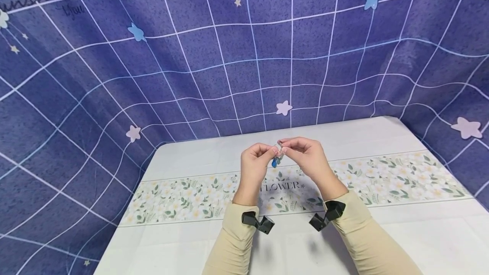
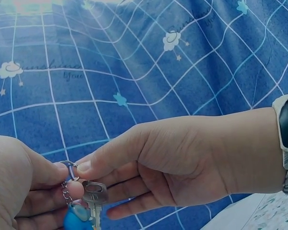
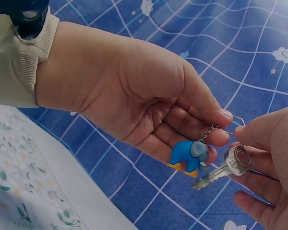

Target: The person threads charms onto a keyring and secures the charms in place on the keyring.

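In front of the body, both hands meet over the table, raised above its surface. My left hand (image 1: 255,162) pinches a thin metal key ring (image 3: 240,118) between thumb and fingers. Opposite it, my right hand (image 1: 307,158) pinches the same ring from the other side. A silver key (image 3: 226,166) hangs from the ring near the right fingers. On a short chain (image 3: 210,130) by the left fingers dangles a blue elephant charm (image 3: 184,152) with yellow feet. Fingertips cover parts of the ring, so whether it is spread apart there I cannot tell.
Below the hands lies a white table cover (image 1: 183,245) with a floral band (image 1: 191,198). A blue gridded cloth with stars (image 1: 214,67) hangs behind and at both sides. Black camera mounts (image 1: 257,222) sit on both sleeved wrists.
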`<state>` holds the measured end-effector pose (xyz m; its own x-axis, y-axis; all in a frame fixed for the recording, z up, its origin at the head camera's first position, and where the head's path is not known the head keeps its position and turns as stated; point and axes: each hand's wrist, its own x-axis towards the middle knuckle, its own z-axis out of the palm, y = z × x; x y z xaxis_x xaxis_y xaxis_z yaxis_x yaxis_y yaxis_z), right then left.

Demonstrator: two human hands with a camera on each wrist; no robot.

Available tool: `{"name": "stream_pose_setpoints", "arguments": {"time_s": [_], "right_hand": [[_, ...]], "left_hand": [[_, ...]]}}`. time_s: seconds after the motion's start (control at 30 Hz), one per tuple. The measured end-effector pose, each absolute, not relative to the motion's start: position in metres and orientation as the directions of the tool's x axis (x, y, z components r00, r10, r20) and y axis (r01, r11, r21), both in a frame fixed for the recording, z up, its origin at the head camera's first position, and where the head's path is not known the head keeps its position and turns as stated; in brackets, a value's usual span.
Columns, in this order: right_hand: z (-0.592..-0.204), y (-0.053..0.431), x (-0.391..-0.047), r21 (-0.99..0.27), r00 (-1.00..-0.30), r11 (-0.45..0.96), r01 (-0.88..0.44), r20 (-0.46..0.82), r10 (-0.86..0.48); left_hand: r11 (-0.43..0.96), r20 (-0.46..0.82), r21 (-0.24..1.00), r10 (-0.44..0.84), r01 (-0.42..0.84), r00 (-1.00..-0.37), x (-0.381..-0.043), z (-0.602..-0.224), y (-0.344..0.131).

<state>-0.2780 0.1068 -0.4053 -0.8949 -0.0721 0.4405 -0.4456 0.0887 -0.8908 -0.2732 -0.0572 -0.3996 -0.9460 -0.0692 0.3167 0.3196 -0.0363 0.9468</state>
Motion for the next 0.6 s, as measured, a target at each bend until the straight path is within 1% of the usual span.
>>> {"name": "stream_pose_setpoints", "arguments": {"time_s": [0.23, 0.4, 0.6], "right_hand": [[-0.4057, 0.1063, -0.2795, -0.887, -0.891, 0.09, -0.453, 0.448, -0.074], [-0.4066, 0.1069, -0.2796, -0.888, -0.891, 0.081, -0.453, 0.448, -0.068], [-0.4071, 0.1054, -0.2801, -0.897, -0.897, 0.049, -0.439, 0.435, -0.079]], "left_hand": [[0.026, 0.353, 0.936, -0.087, 0.352, -0.932, -0.2747, -0.4009, -0.0579], [0.015, 0.366, 0.93, -0.09, 0.367, -0.926, -0.275, -0.4001, -0.0574], [-0.006, 0.349, 0.936, -0.106, 0.352, -0.931, -0.2753, -0.4015, -0.059]]}}
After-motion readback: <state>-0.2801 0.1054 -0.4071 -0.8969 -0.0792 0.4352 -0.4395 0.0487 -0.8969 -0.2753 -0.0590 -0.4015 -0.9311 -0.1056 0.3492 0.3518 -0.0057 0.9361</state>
